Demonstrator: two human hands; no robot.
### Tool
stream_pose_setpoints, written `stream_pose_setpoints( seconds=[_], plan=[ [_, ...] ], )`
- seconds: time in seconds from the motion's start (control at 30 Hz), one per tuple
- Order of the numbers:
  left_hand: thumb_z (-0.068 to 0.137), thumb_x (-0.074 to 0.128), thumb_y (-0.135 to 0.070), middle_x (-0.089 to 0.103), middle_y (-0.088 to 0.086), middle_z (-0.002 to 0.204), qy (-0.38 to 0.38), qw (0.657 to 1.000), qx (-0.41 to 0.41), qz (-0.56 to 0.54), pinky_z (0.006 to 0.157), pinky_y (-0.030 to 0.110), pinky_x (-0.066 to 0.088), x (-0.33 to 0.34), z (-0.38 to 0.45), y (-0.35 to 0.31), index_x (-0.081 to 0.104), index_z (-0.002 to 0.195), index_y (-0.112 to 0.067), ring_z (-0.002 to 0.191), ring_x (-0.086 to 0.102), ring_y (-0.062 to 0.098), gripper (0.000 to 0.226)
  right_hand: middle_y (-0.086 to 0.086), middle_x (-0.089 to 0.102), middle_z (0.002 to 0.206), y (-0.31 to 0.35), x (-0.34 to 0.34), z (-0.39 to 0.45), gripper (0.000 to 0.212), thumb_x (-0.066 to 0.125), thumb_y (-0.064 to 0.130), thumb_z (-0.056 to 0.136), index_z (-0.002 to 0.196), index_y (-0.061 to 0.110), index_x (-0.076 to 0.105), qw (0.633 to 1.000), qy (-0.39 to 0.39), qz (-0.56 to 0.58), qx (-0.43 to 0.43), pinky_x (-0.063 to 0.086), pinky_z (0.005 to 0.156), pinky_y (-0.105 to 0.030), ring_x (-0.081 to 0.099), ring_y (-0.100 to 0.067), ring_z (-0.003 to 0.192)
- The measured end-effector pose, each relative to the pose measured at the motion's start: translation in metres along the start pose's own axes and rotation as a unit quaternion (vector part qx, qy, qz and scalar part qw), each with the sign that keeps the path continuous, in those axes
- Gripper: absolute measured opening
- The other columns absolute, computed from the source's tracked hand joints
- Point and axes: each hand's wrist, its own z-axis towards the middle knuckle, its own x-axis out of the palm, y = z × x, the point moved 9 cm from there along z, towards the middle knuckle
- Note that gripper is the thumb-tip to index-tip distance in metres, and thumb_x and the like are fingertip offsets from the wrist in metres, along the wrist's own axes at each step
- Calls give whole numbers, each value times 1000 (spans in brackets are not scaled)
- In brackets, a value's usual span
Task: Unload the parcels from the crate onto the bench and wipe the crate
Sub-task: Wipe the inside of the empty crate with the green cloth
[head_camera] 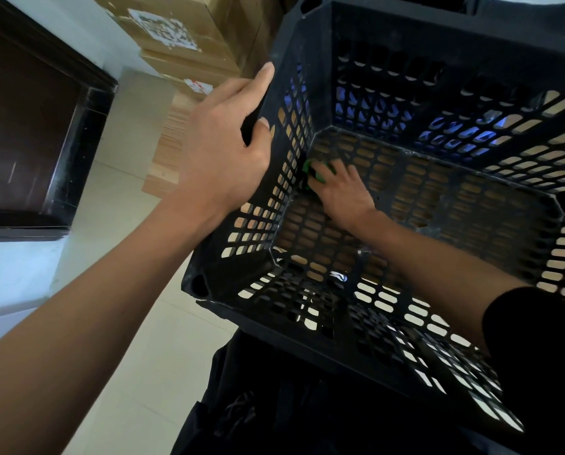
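A black slatted crate [438,192] is being gripped at its left rim by the left hand [218,149], thumb laid along the top edge and fingers curled over the wall. Inside, the right hand [343,192] is being pressed onto a green cloth [314,174] at the floor's far-left corner; most of the cloth is being hidden beneath the fingers, so whether it is pinched or merely pushed flat cannot be told. The crate's mouth is being turned up toward the camera, its long axis running from near left to far right, and its right end is being cut off by the frame edge. Wooden boards are being glimpsed through the slats. Cardboard parcels [182,37] are being seen stacked beyond the crate's left wall on a pale bench [166,152], their labels too blurred to read. A dark sleeve [537,356] is being cropped at lower right.
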Motion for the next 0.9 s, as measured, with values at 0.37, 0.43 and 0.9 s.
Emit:
stream_pose_setpoints(
  seconds=[0.37,0.43,0.9],
  plan=[
    [94,54,-12,69,3,117,-10,1000,12,-4,86,29,51,0,0,0,52,148,-8,104,61,13,55,-14,40,145,-38,-31,41,43,60,-6,87,128,8,61,988,-24,97,115,58,83,-52,41,-40,130],
    [93,53,-13,69,3,117,-8,1000,12,-9,86,30,52,1,0,0,52,148,-8,103,61,13,55,-13,38,146,-32,-22,39,31,61,2,90,120,7,67,991,1,89,96,55,86,-51,37,-40,132],
    [93,51,-16,69,4,111,-5,1000,-7,-27,86,34,52,3,0,6,51,149,-12,100,62,13,56,-8,49,131,31,-1,-9,21,58,19,97,110,14,73,982,3,189,-23,58,85,-48,52,-31,120]
  ],
)
